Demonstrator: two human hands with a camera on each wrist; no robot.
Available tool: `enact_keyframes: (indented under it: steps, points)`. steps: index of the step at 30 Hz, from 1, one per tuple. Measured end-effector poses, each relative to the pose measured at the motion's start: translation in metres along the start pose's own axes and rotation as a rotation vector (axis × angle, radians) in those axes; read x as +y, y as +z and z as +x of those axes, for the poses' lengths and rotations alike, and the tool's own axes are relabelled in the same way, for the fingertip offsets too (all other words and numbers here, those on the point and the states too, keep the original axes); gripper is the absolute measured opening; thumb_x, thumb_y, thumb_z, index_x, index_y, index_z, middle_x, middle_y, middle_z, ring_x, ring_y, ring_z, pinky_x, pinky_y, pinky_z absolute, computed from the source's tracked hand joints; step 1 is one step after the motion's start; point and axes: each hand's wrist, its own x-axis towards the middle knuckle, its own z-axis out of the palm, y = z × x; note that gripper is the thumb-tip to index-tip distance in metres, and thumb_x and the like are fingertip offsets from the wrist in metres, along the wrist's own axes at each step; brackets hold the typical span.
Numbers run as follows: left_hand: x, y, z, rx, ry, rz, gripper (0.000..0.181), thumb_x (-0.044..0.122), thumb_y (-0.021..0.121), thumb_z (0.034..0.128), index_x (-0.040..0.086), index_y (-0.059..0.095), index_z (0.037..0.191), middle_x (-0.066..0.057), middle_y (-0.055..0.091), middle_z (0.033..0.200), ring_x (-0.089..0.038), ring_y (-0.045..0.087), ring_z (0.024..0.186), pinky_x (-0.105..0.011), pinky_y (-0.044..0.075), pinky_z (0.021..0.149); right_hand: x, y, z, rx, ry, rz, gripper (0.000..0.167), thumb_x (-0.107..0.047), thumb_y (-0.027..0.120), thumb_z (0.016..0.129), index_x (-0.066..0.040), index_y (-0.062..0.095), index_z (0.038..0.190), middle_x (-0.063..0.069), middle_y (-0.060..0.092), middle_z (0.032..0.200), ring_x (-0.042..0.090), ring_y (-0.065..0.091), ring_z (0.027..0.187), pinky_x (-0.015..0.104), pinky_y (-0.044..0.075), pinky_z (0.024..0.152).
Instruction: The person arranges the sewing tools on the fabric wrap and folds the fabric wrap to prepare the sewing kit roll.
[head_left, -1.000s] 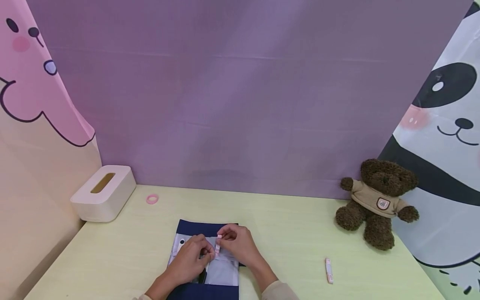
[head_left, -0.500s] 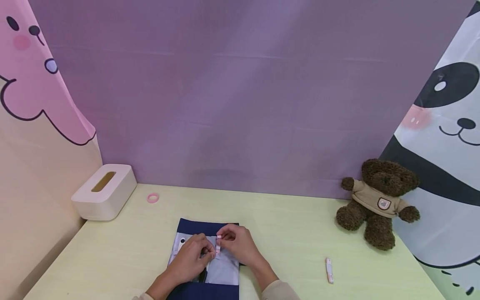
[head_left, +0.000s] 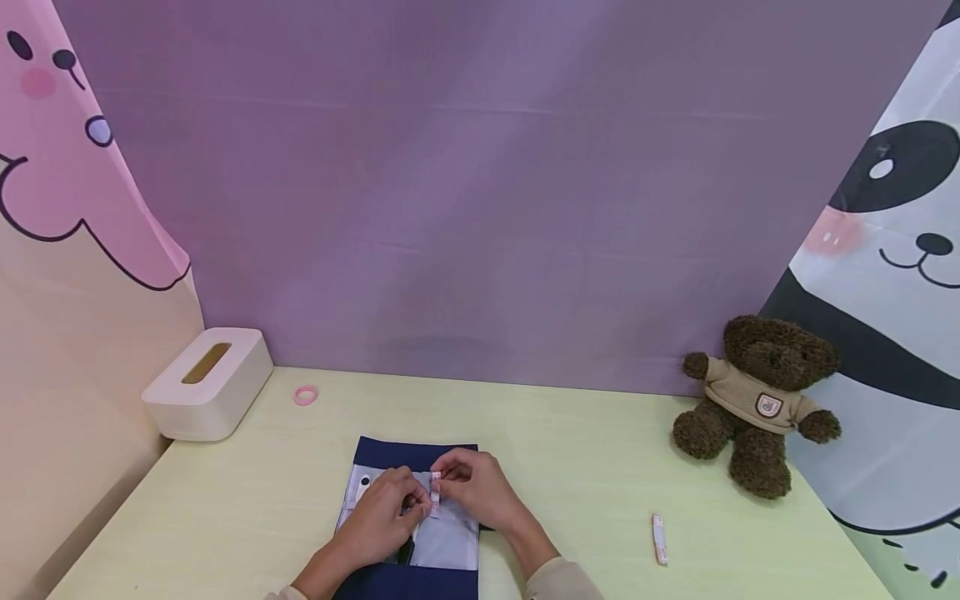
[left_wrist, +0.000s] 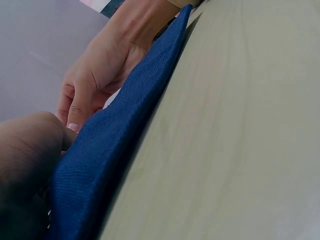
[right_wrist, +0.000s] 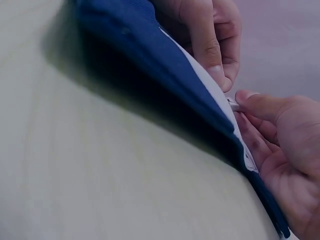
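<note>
A navy fabric pouch (head_left: 447, 552) with a pale grey lining lies unfolded in front of me on the table. My right hand (head_left: 474, 487) pinches a slim white-and-pink stick (head_left: 436, 492) by its upper end, held upright over the lining. Close by its lower end, my left hand (head_left: 384, 512) pinches the lining's pocket edge with thumb and fingertips. In the right wrist view, the tip of the stick (right_wrist: 233, 104) shows at the right fingertips, beside the left hand (right_wrist: 202, 37). Blue cloth (left_wrist: 117, 135) hides much of the fingers in the left wrist view.
A similar white-and-pink stick (head_left: 659, 540) lies on the table to the right. Toward the back left are a pink ring (head_left: 305, 396) and a white tissue box (head_left: 206, 408). A brown teddy bear (head_left: 757, 408) sits at the back right. A black item (head_left: 406, 551) is tucked in the pouch.
The right hand and its stick have shifted very slightly left, toward the left fingertips. The left hand holds its place, and the pouch has not visibly moved.
</note>
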Motion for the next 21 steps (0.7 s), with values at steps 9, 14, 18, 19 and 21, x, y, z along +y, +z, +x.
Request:
enact_keyframes:
  steps: [9, 14, 18, 19, 21]
  points:
    - [0.0013, 0.0016, -0.0001, 0.021, 0.018, 0.041, 0.011, 0.015, 0.071, 0.0961, 0.017, 0.071, 0.085, 0.013, 0.051, 0.081, -0.004, 0.044, 0.082, -0.021, 0.039, 0.071, -0.0017, -0.0009, -0.0003, -0.01, 0.012, -0.02, 0.012, -0.006, 0.077, 0.091, -0.007, 0.074, 0.103, 0.011, 0.076, 0.096, 0.011, 0.066, 0.081, 0.016, 0.053, 0.069]
    - [0.0021, 0.0008, -0.0001, 0.022, 0.019, 0.047, 0.011, 0.016, 0.07, 0.0969, 0.018, 0.071, 0.086, 0.013, 0.051, 0.082, -0.004, 0.044, 0.083, -0.022, 0.039, 0.071, -0.0029, -0.0003, 0.0001, -0.015, -0.011, -0.073, 0.013, -0.006, 0.078, 0.09, -0.007, 0.074, 0.102, 0.008, 0.075, 0.095, 0.009, 0.067, 0.081, 0.016, 0.054, 0.071]
    - [0.0017, 0.0013, -0.001, 0.023, 0.025, 0.053, 0.011, 0.016, 0.07, 0.0974, 0.017, 0.071, 0.087, 0.013, 0.051, 0.083, -0.004, 0.044, 0.083, -0.021, 0.039, 0.072, -0.0035, -0.001, -0.0009, -0.034, -0.007, -0.094, 0.013, -0.008, 0.078, 0.09, -0.009, 0.074, 0.102, 0.006, 0.075, 0.095, 0.007, 0.066, 0.081, 0.017, 0.054, 0.072]
    - [0.0015, 0.0015, -0.0012, 0.024, 0.025, 0.056, 0.01, 0.016, 0.07, 0.0975, 0.017, 0.071, 0.087, 0.013, 0.051, 0.083, -0.004, 0.044, 0.083, -0.021, 0.039, 0.072, -0.0036, -0.0014, -0.0014, -0.042, -0.006, -0.096, 0.013, -0.009, 0.078, 0.091, -0.009, 0.074, 0.102, 0.006, 0.075, 0.095, 0.007, 0.066, 0.081, 0.017, 0.054, 0.072]
    - [0.001, 0.0021, -0.0015, 0.027, 0.028, 0.06, 0.01, 0.016, 0.07, 0.0978, 0.016, 0.07, 0.088, 0.013, 0.052, 0.083, -0.003, 0.044, 0.083, -0.021, 0.04, 0.072, -0.0037, -0.0024, -0.0025, -0.062, -0.001, -0.092, 0.012, -0.009, 0.077, 0.092, -0.009, 0.074, 0.104, 0.006, 0.075, 0.096, 0.008, 0.067, 0.082, 0.017, 0.054, 0.072]
